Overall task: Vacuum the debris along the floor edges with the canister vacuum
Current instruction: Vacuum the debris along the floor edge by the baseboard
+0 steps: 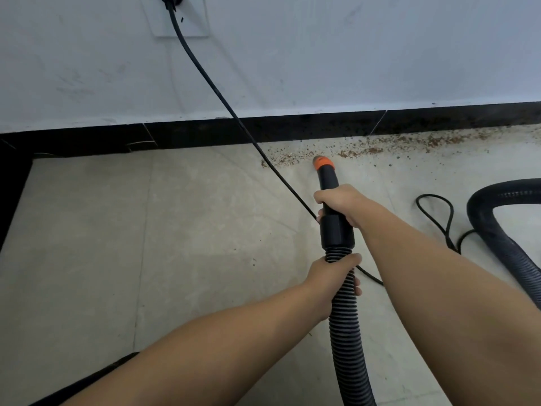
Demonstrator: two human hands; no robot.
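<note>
A black vacuum nozzle with an orange tip [323, 164] points at the floor edge, its tip touching a band of brown debris [371, 149] that lies along the black baseboard [292, 128]. My right hand [341, 204] grips the rigid black tube just behind the nozzle. My left hand [332, 278] holds the ribbed black hose [348, 341] below the tube's collar. The hose runs down out of the bottom of the view. The canister itself is not in view.
A black power cord [222, 101] runs from a wall socket [180, 16] at the top down across the floor, passing under the tube. More hose [491, 230] curves at the right, with a cord loop [439, 213] beside it. The floor is pale tile.
</note>
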